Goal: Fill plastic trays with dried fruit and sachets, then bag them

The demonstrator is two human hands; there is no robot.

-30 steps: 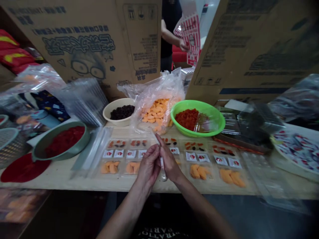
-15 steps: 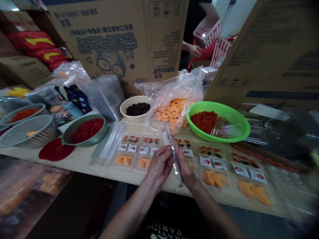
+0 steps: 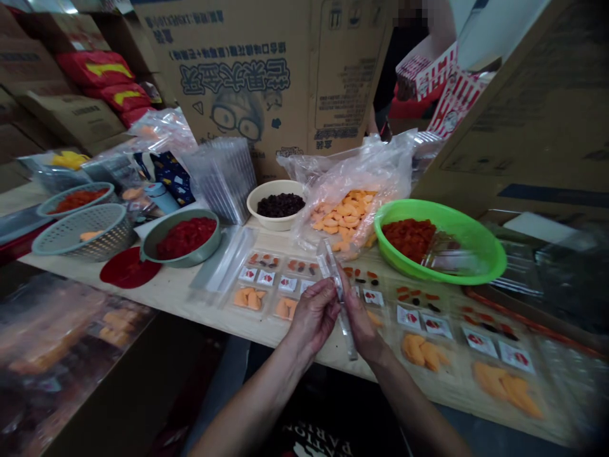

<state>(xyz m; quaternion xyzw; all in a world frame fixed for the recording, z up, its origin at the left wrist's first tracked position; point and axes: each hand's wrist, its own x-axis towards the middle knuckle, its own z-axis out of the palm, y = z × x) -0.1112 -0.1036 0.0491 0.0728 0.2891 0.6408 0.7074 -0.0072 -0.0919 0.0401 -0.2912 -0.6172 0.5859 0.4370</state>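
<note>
My left hand (image 3: 313,315) and my right hand (image 3: 359,320) are closed together on a clear plastic tray lid (image 3: 333,279), held edge-on above the table's front edge. Beneath and around the hands lie several clear compartment trays (image 3: 266,289) filled with orange slices, small red-and-white sachets and dried bits. More filled trays (image 3: 423,330) run off to the right.
A beige bowl of dark raisins (image 3: 278,204), a plastic bag of orange pieces (image 3: 345,216), a green bowl of red fruit (image 3: 440,238) and a grey-green bowl of red fruit (image 3: 183,235) stand behind. A stack of clear trays (image 3: 223,178), a colander (image 3: 85,231) and cardboard boxes (image 3: 266,70) surround them. Another person's hand (image 3: 404,86) shows behind.
The view has swung left, shifting everything rightward in the picture. My hands stay together on the clear lid, which is now held a little more upright.
</note>
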